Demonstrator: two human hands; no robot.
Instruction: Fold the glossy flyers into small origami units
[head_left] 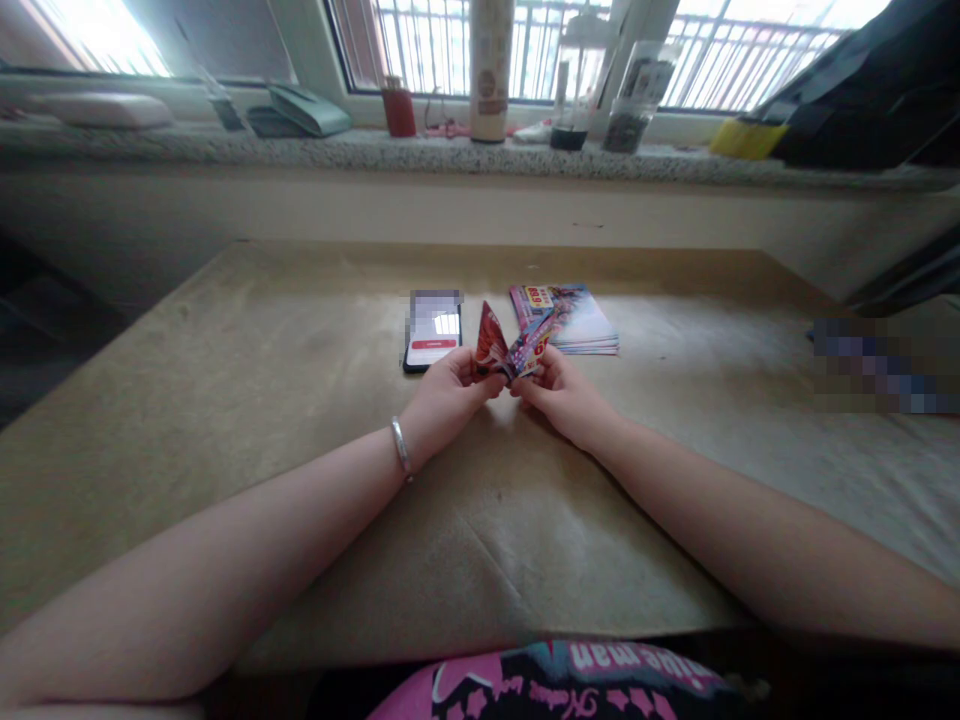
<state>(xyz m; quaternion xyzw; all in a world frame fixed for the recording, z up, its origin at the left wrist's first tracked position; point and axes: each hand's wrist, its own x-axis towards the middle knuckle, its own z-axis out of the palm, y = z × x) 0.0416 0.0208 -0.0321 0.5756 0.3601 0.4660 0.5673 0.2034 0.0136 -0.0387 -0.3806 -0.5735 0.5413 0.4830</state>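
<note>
Between my two hands is a folded piece of printed paper [493,340], red on its left wing and pink, blue and yellow on its right, its two points rising in a V. My left hand [448,393], with a silver bangle at the wrist, pinches the paper's left lower side. On the other side, my right hand [564,393] grips the lower right part between thumb and fingers. Both thumbs lie near the bottom fold. A phone [433,335] with a lit screen lies just beyond my left hand. A stack of printed leaflets [581,318] lies behind my right hand.
The tan table [315,300] ends at a wall under a granite windowsill [300,150]. On the sill stand a red bottle [400,108], a tall pale cylinder [491,75], clear containers and a yellow item [748,138]. A blurred-out patch [885,365] covers something at the right.
</note>
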